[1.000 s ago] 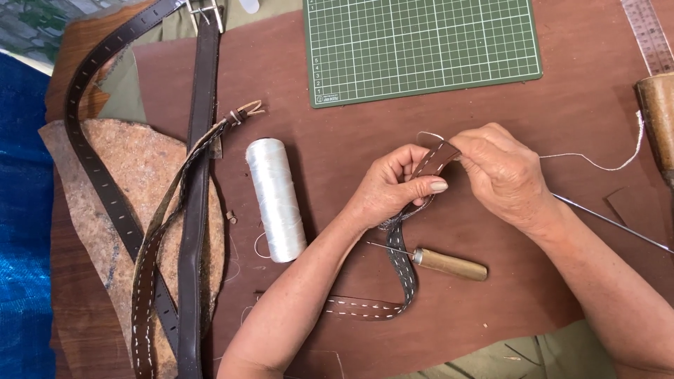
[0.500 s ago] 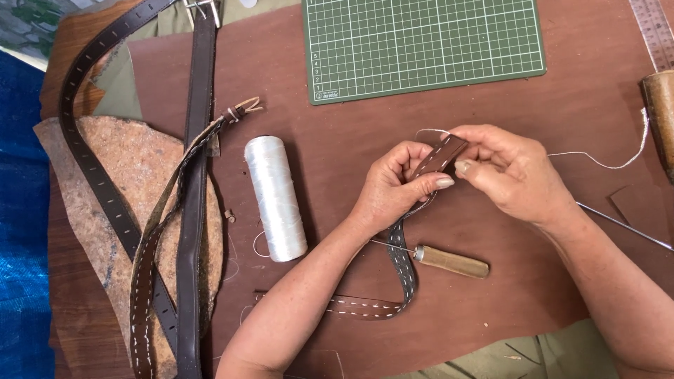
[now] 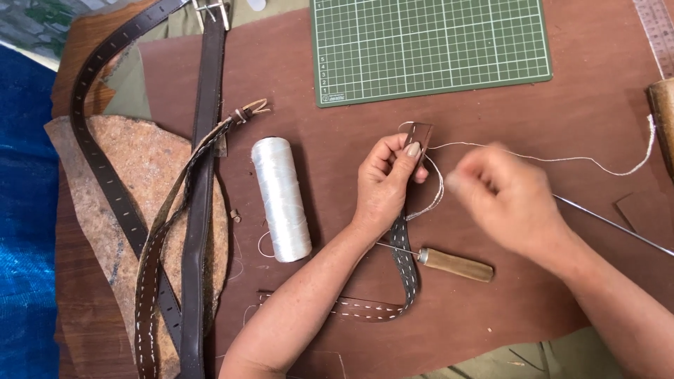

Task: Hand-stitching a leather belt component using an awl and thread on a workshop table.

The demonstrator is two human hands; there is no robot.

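Observation:
My left hand pinches the upper end of a narrow dark leather strap with white stitching, holding it upright off the brown leather sheet. A white thread runs from the strap's top toward the right. My right hand is blurred, apart from the strap to its right, fingers closed as if on the thread. A wooden-handled awl lies below both hands. A spool of white thread lies left of my left hand.
A green cutting mat lies at the top. Several dark leather belts rest over a rough stone slab on the left. A thin metal rod lies at the right. A ruler sits top right.
My right hand has pulled away to the right from the strap end, drawing the thread out. My left hand keeps hold of the strap, now slightly lower and more to the left.

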